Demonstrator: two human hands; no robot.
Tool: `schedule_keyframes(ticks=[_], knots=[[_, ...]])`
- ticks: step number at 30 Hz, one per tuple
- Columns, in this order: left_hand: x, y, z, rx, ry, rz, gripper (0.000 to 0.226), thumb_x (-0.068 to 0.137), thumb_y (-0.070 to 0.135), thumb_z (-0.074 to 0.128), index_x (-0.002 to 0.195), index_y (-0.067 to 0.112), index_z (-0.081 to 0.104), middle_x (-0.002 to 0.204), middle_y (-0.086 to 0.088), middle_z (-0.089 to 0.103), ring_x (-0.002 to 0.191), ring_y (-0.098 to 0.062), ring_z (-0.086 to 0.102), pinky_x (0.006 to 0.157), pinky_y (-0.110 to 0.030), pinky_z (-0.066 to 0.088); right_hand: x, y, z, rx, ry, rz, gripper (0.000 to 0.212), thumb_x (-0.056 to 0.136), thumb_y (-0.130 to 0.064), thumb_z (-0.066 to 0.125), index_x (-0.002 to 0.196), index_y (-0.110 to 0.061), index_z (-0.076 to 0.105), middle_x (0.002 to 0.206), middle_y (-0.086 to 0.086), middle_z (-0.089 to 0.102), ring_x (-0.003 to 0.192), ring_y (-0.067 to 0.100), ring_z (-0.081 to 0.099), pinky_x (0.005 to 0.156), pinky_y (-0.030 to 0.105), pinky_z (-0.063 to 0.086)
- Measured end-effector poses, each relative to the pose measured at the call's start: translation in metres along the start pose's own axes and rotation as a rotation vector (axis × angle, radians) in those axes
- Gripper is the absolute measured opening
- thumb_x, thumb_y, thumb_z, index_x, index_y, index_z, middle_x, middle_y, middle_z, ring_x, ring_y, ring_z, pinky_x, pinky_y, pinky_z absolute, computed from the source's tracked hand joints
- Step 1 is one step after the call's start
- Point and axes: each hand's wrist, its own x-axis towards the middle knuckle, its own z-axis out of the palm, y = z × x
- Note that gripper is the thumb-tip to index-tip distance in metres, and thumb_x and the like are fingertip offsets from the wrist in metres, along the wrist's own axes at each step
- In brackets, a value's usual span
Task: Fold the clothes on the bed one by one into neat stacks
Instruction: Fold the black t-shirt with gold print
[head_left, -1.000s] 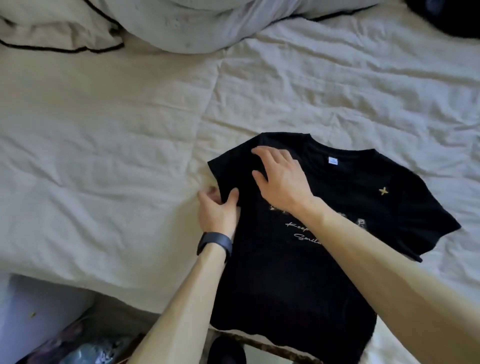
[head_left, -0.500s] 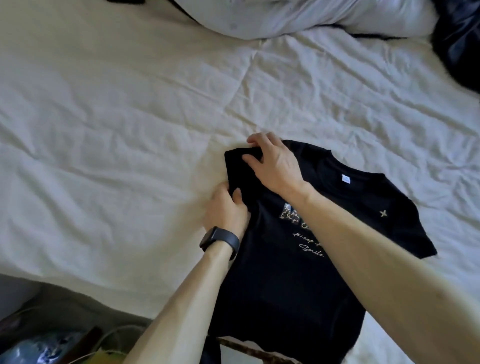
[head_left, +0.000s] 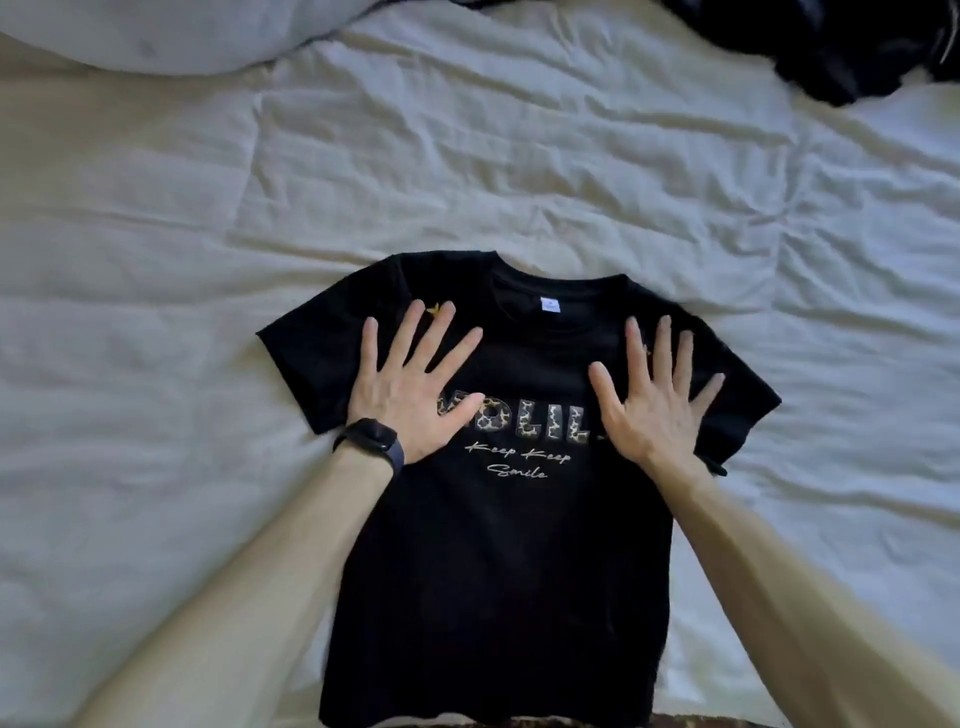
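Note:
A black T-shirt (head_left: 498, 561) with leopard-print letters and white script lies spread face up on the white bed cover (head_left: 156, 312), collar away from me, both short sleeves out to the sides. My left hand (head_left: 410, 384), with a dark band on its wrist, presses flat on the shirt's left chest, fingers spread. My right hand (head_left: 649, 395) presses flat on the right chest, fingers spread too. Neither hand holds any fabric.
A heap of dark clothes (head_left: 831, 47) lies at the far right corner of the bed. A pale pillow or duvet roll (head_left: 171, 36) sits at the far left. The shirt's hem reaches the near bed edge (head_left: 519, 722).
The left sleeve, which both hands were working at, is now spread out flat. Both hands have moved apart onto the chest of the shirt, and the view has shifted to centre it.

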Motion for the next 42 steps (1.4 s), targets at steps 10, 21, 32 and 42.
schedule_keyframes(ticks=[10, 21, 32, 42], knots=[[-0.095, 0.037, -0.015, -0.025, 0.014, 0.158, 0.068, 0.097, 0.058, 0.031, 0.159, 0.034, 0.018, 0.169, -0.001, 0.007, 0.155, -0.023, 0.007, 0.120, -0.057, -0.006, -0.128, 0.013, 0.038, 0.094, 0.141, -0.184, 0.073, 0.100, -0.065, 0.033, 0.163, -0.034, 0.011, 0.171, 0.002, -0.007, 0.157, 0.020, -0.013, 0.124, 0.056, -0.008], [-0.296, 0.078, -0.002, -0.819, -0.076, -0.760, 0.066, 0.091, 0.041, 0.070, 0.145, 0.019, 0.039, 0.140, -0.007, 0.048, 0.129, -0.030, 0.048, 0.101, -0.039, 0.042, -0.313, 0.084, 0.078, 0.925, -0.124, 0.538, 0.049, 0.092, -0.047, 0.069, 0.132, -0.022, 0.054, 0.117, -0.003, 0.065, 0.113, 0.021, 0.063, 0.092, 0.037, 0.048], [-0.328, 0.071, -0.001, -1.038, -0.095, -0.969, 0.028, 0.094, 0.045, 0.066, 0.099, 0.017, 0.066, 0.089, 0.000, 0.070, 0.082, -0.021, 0.067, 0.068, -0.033, 0.049, -0.340, 0.107, 0.089, 1.007, -0.081, 0.451, 0.030, 0.100, -0.041, 0.058, 0.084, -0.017, 0.057, 0.078, 0.000, 0.064, 0.079, 0.024, 0.061, 0.066, 0.035, 0.043], [-0.279, 0.111, -0.009, -0.259, 0.038, -0.492, 0.073, 0.082, 0.032, 0.065, 0.149, 0.020, 0.037, 0.155, -0.012, 0.032, 0.140, -0.036, 0.034, 0.111, -0.054, 0.030, -0.308, 0.081, 0.071, 0.495, 0.048, 0.252, 0.060, 0.084, -0.026, 0.061, 0.140, -0.014, 0.042, 0.150, 0.011, 0.035, 0.136, 0.033, 0.033, 0.112, 0.051, 0.031]])
